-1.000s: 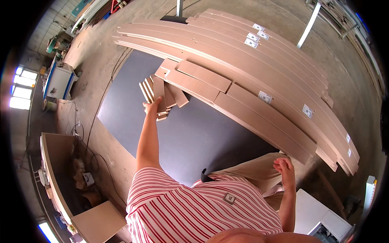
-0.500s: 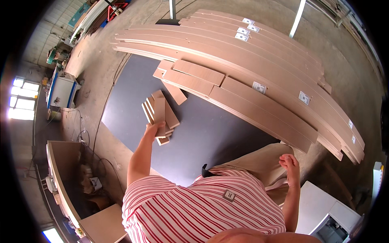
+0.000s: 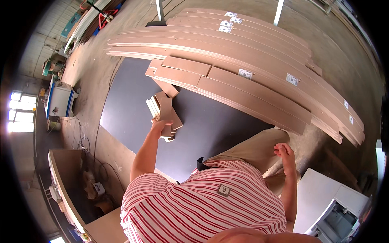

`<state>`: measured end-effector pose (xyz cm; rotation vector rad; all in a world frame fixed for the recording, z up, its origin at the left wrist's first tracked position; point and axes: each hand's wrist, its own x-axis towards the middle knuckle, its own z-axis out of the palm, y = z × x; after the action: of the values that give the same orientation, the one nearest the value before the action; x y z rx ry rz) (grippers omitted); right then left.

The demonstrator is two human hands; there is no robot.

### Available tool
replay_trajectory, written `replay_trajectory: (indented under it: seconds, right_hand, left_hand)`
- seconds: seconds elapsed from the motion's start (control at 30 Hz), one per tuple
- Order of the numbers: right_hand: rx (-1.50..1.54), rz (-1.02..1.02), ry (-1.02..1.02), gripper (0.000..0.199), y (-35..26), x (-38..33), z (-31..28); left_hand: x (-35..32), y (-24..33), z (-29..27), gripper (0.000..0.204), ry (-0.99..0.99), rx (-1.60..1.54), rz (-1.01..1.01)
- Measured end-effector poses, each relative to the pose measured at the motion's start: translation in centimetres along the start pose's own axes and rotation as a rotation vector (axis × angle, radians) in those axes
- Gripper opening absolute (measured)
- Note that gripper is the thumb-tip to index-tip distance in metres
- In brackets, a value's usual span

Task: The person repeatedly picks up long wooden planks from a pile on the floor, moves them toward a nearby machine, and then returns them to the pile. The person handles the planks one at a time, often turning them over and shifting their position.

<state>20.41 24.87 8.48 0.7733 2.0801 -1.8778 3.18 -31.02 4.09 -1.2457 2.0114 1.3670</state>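
head view: my left hand (image 3: 159,126) is closed around a short brown board (image 3: 165,115), held out over the dark panel (image 3: 129,113). just beyond and beside that hand, a small stack of similar short boards (image 3: 175,123) lies on the panel. farther out from the hand, long brown boards (image 3: 259,60) lie piled on the floor. my right hand (image 3: 283,150) hangs free beside my thigh, fingers loosely curled, holding nothing.

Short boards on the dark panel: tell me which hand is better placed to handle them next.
Left. The left hand already grips the short boards over the dark panel; the right hand hangs empty by the hip.
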Motion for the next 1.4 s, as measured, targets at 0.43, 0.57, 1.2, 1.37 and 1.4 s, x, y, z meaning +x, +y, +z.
replay_trajectory:
  seconds: [0.43, 0.57, 1.2, 1.37, 1.4]
  right_hand:
    - [-0.001, 0.049, 0.046, 0.031, 5.2, -2.2, -3.1]
    - [0.017, 0.033, 0.086, 0.032, 4.5, -2.6, -2.5]
    - [0.020, 0.014, 0.086, 0.026, 9.1, -2.7, -3.9]
    - [0.029, 0.013, 0.049, 0.023, 10.3, -2.2, -3.9]
    - [0.015, 0.009, 0.044, 0.022, 10.3, -2.3, -3.6]
  left_hand:
    - [-1.7, -7.7, -0.8, 0.082, -0.002, -0.134, 0.077]
    - [-3.8, -7.0, 0.7, 0.082, 0.021, -0.247, 0.045]
    - [-1.9, -6.6, -4.2, 0.048, 0.127, -0.315, 0.131]
    - [1.7, -9.3, -4.7, 0.061, 0.163, -0.326, 0.169]
    - [2.9, -10.0, -5.1, 0.067, 0.166, -0.304, 0.145]
